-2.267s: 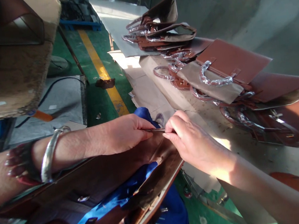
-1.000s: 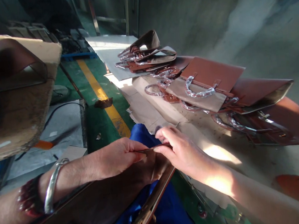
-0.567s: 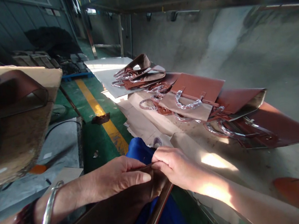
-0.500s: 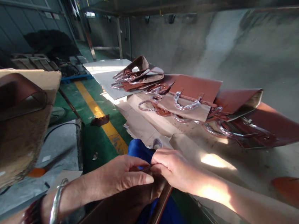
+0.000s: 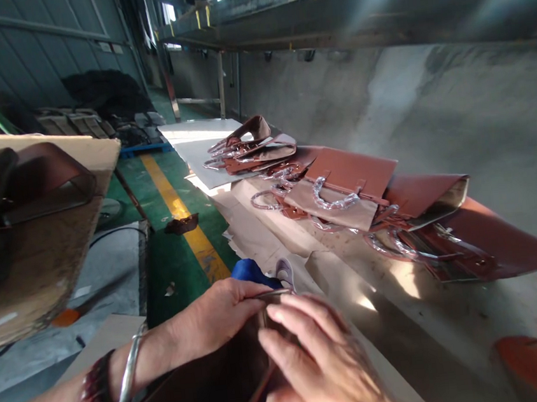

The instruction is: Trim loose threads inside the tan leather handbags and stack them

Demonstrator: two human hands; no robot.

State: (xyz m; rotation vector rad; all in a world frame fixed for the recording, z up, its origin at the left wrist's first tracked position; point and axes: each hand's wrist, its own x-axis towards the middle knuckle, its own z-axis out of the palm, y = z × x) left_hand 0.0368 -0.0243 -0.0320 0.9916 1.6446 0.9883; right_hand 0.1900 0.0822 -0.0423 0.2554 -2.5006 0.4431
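A dark brown leather handbag [image 5: 205, 380] lies across my lap, its rim towards my hands and much of it in shadow. My left hand [image 5: 218, 315] pinches the rim between thumb and fingers. Over the right side of the bag, my right hand [image 5: 319, 362] has its fingers stretched out and apart, slightly blurred. Its fingertips are at the rim, close to my left hand; whether they touch it I cannot tell. Blue cloth [image 5: 252, 273] shows just beyond my hands.
Several reddish-brown handbags [image 5: 342, 174] with plastic-wrapped handles lie on paper sheeting [image 5: 271, 226] to the right, against a wall. A cardboard-topped table [image 5: 62, 248] at left carries brown leather pieces [image 5: 50, 179]. A container with orange contents [image 5: 535, 361] stands at lower right.
My right hand has let go of the rim, opened its fingers and moved down towards me. My left hand still pinches the rim. The view has tilted up slightly.
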